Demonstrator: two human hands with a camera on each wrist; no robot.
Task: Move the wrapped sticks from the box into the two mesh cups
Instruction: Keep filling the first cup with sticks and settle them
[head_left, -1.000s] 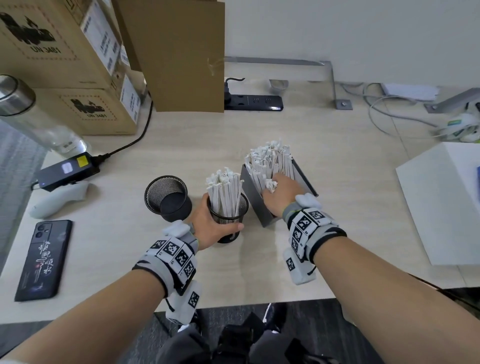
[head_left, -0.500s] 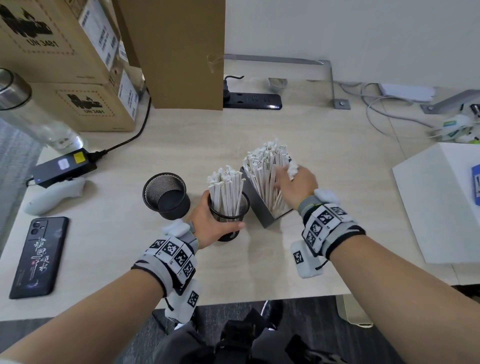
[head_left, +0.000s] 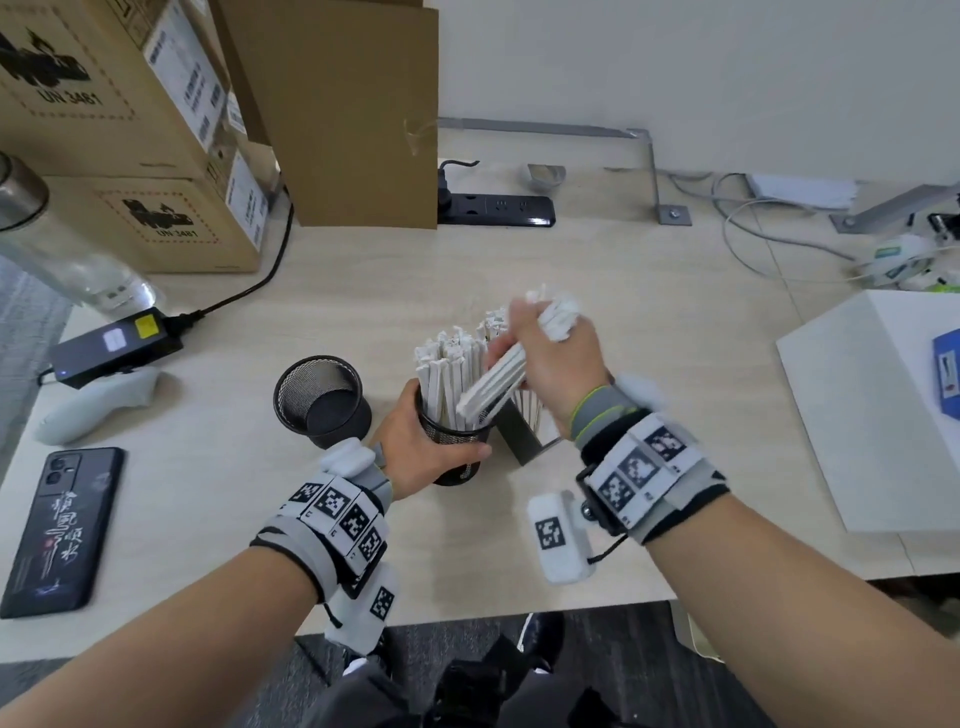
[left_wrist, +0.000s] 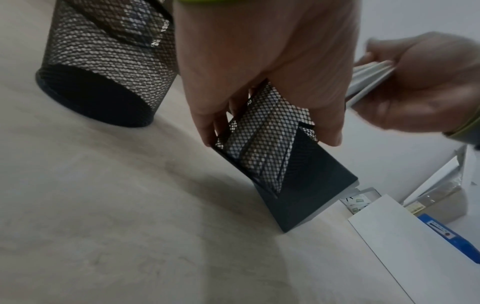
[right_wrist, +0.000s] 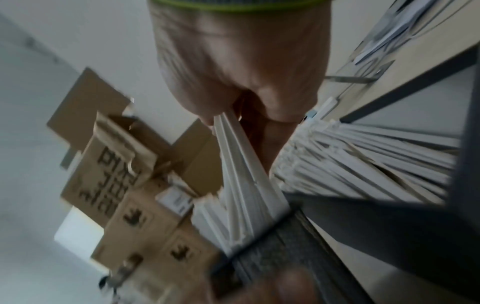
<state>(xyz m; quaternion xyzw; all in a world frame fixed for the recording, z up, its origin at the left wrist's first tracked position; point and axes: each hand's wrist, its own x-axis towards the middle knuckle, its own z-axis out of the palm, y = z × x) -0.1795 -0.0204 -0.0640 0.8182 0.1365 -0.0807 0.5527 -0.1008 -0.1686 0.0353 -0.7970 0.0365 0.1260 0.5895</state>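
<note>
A pale wood-grain desk (head_left: 597, 270) runs up to a plain white wall (head_left: 675, 67), lit evenly and softly, and a grey metal bracket (head_left: 649, 156) stands where the two meet. Left of that bracket lies a black power strip (head_left: 498, 210), and further left stacked cardboard boxes (head_left: 130, 156) lean up against the wall; right of the bracket, loose grey cables (head_left: 753, 234) curl across the desk toward a white box (head_left: 872, 405) at its right edge. Below the desk's near edge there's dark grey carpeted floor (head_left: 457, 639).
</note>
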